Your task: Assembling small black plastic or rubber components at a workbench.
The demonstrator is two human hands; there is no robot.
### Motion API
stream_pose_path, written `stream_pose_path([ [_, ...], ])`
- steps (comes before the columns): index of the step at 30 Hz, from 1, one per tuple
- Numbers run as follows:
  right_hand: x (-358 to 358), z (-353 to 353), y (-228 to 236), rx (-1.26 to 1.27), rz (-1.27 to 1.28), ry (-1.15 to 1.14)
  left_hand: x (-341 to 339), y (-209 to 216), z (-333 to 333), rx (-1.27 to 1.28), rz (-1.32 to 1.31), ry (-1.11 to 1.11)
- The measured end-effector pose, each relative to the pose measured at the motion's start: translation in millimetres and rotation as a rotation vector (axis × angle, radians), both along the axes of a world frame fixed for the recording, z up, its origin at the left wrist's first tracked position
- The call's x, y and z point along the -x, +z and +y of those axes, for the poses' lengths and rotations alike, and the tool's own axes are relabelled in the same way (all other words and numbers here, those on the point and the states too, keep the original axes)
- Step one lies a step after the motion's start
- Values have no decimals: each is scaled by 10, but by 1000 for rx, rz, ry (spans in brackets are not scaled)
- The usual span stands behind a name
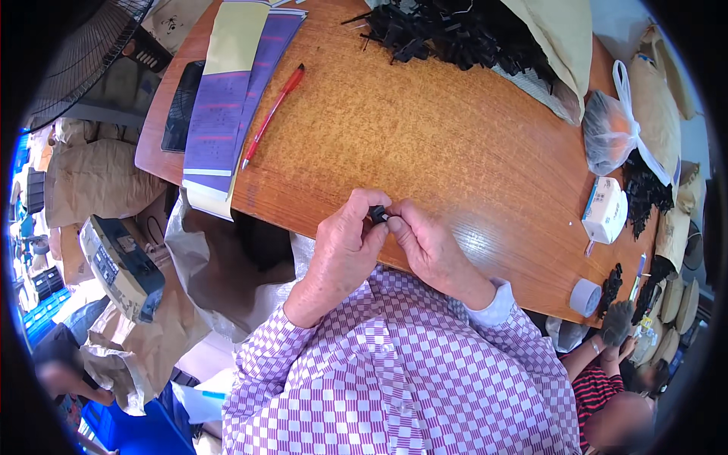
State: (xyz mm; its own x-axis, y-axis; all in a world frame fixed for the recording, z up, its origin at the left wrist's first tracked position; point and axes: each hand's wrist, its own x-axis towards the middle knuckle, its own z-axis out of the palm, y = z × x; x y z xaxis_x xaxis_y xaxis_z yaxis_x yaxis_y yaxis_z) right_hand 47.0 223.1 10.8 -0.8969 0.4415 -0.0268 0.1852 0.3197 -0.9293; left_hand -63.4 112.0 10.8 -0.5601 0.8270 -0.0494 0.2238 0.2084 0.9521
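Observation:
Over the near edge of the wooden table, my left hand [347, 239] pinches a small black plastic part [378, 214] between thumb and fingers. My right hand [432, 246] meets it from the other side, its thumb and index finger closed at the part's right end, where a tiny pale spot shows. Whether the right fingers grip a separate piece is hidden. A heap of similar-looking black parts [470, 34] spills from a large paper sack [557, 38] at the far side of the table.
Left on the wooden table [364, 129] are a red pen [273, 114], purple-and-yellow papers [227, 98] and a dark phone [183, 106]. At right stand a tissue pack [605, 211], a tape roll [585, 297] and a knotted plastic bag [609, 133]. An open sack [193, 265] hangs below left; a co-worker's gloved hand [616, 324] is at lower right.

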Motion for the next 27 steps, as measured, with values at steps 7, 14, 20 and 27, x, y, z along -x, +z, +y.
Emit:
stream_pose_path([
  [7,-32,-145,48,60,-73,-72,-128,12,-54,-12,245,57],
  [14,-132,-148,52,129,23,-40,-186,-5,-96,-99,222,51],
  [20,-224,-168,21,416,129,-177,-38,152,-176,-293,-930,110],
  [27,-244,-63,68,687,107,-97,-60,91,-253,-270,-1110,43],
])
